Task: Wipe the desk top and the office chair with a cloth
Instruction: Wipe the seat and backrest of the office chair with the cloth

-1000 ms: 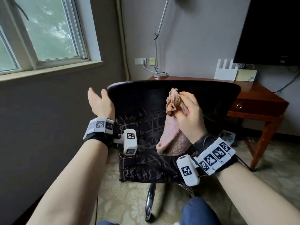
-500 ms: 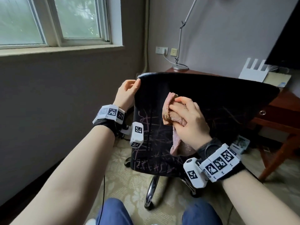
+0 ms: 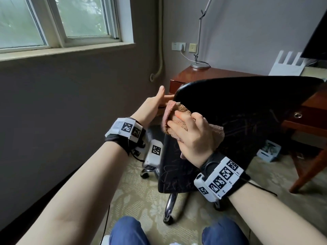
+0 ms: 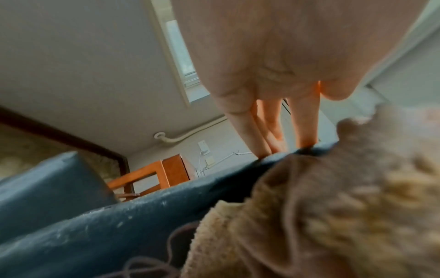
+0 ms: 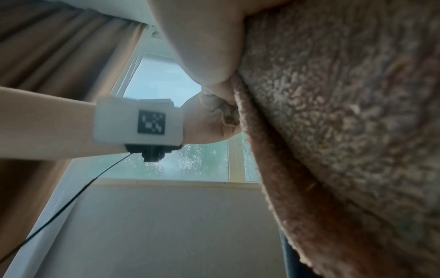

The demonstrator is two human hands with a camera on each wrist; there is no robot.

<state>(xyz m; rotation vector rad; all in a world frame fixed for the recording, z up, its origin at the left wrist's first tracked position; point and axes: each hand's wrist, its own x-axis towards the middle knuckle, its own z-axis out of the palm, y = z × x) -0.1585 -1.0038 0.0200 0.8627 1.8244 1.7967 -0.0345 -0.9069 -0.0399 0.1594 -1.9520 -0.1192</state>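
The black office chair (image 3: 238, 106) stands with its backrest towards me, its back covered in pale scratch marks. My right hand (image 3: 187, 128) holds a bunched pink-brown cloth (image 3: 178, 110) and presses it on the upper left edge of the backrest. My left hand (image 3: 159, 101) is just left of the cloth, thumb up, with straight fingers (image 4: 307, 127) touching the chair edge (image 4: 119, 216). The right wrist view is filled by the cloth (image 5: 345, 112) under my thumb (image 5: 207, 47). The wooden desk (image 3: 221, 73) stands behind the chair.
A lamp base (image 3: 200, 65), a white stand (image 3: 286, 68) and a dark screen (image 3: 316, 38) are on or above the desk. A grey wall under the window (image 3: 70, 20) runs close on the left. A small box (image 3: 269, 151) lies on the carpet. Chrome chair legs (image 3: 170, 207) spread near my knees (image 3: 127, 230).
My right hand has carried the cloth from the middle of the backrest to its upper left edge. My left hand has stayed at that edge, now with straight fingers. The view has swung left.
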